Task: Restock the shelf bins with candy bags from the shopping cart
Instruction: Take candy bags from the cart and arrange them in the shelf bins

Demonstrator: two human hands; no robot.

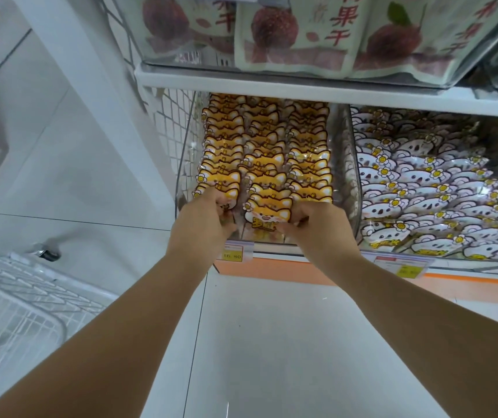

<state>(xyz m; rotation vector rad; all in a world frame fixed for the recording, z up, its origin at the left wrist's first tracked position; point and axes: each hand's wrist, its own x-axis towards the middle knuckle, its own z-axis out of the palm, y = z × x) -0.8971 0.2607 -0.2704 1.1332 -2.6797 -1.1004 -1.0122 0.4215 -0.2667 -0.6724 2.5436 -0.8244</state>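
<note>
1. The clear bin [343, 164] on the lower shelf holds three rows of orange fox bags [309, 164], standing upright one behind another from the front wall back under the shelf edge [271, 86].
2. The left hand [208, 215] reaches into the bin's front left corner. Its fingers curl in on the fox bags at the head of the left row, gripping there, though which bag they close on is hidden by the hand.
3. The right hand [311, 221] is at the front right. Its curled fingers pinch the right edge of the front bag [267, 212] of the middle row, which stands upright just behind the bin's front wall, between the two hands.
4. Just beside the bin on the right, another bin is packed with white koala bags [422, 191].
5. The shelf above carries fruit pouches [299, 34] in a clear tray, each with red fruit printed on it.
6. Price tags [235, 251] hang below the bins, on the shelf's front.
7. The white wire cart [15, 300] stands at the lower left on the pale floor tiles [286, 342], well apart from the bin, and one wheel [45, 253] shows beyond it.
</note>
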